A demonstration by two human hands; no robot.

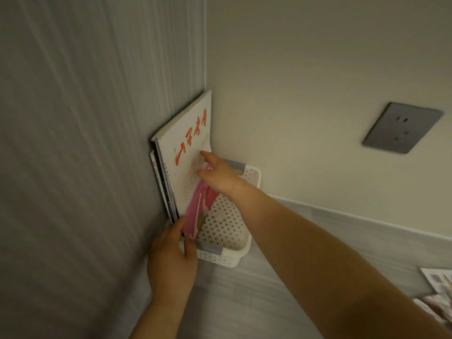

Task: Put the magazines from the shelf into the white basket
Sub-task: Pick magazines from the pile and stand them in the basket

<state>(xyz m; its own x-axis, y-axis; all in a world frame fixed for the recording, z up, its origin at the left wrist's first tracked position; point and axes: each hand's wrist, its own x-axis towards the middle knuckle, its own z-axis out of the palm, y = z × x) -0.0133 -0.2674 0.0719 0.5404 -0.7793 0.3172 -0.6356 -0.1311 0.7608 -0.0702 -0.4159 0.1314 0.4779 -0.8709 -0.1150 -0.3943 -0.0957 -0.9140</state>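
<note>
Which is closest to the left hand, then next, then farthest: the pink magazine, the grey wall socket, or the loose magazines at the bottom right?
1. Pink magazine, touching the left hand.
2. Loose magazines, far right, on the floor.
3. Grey wall socket, upper right, on the wall.

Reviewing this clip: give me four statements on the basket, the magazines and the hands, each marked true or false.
1. The white basket stands on the floor in a corner. True.
2. The basket is empty. False: magazines stand in it, a white magazine with red lettering tallest.
3. The right hand touches the white magazine's cover. True.
4. The left hand rests on the wall socket. False: it is at the near end of the basket, by a pink magazine.
</note>
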